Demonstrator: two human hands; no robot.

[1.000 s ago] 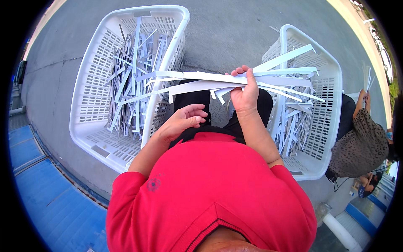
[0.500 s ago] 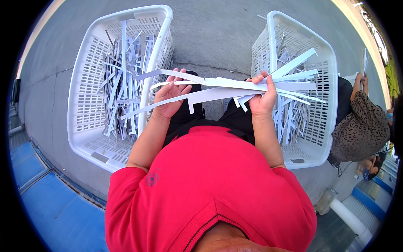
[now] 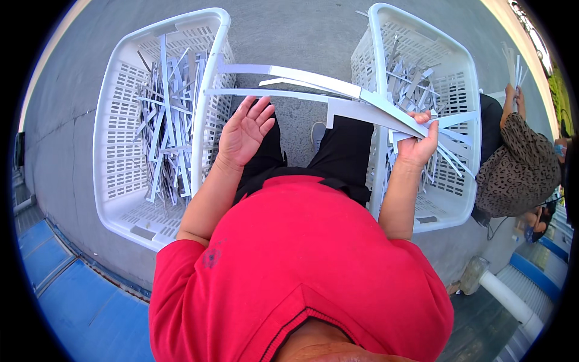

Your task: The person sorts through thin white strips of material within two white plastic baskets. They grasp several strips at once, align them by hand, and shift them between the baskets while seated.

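A loose bundle of pale paper strips [image 3: 362, 113] fans out from my right hand [image 3: 420, 141], whose fingers and thumb close round it beside the right basket. The strips' long ends reach leftward across my lap toward the left basket's rim. My left hand [image 3: 246, 134] is open, palm up and fingers stretched, just below those ends and holding nothing. A white slatted plastic basket [image 3: 208, 130] stands on my left, with many tangled strips [image 3: 172, 120] inside. On my right is a similar white basket [image 3: 375, 42], also with strips in it, partly hidden by my right hand and the bundle.
To the right a person in a patterned top [image 3: 517, 163] sits close by, holding upright strips [image 3: 515, 67]. Grey pavement [image 3: 289, 36] lies between and beyond the baskets. A white pipe [image 3: 509, 304] and blue panels [image 3: 90, 301] are near the lower edges.
My right hand has moved right and slightly down with the bundle. My left hand has let go of the strips and turned flat. The strips' left ends have swung upward.
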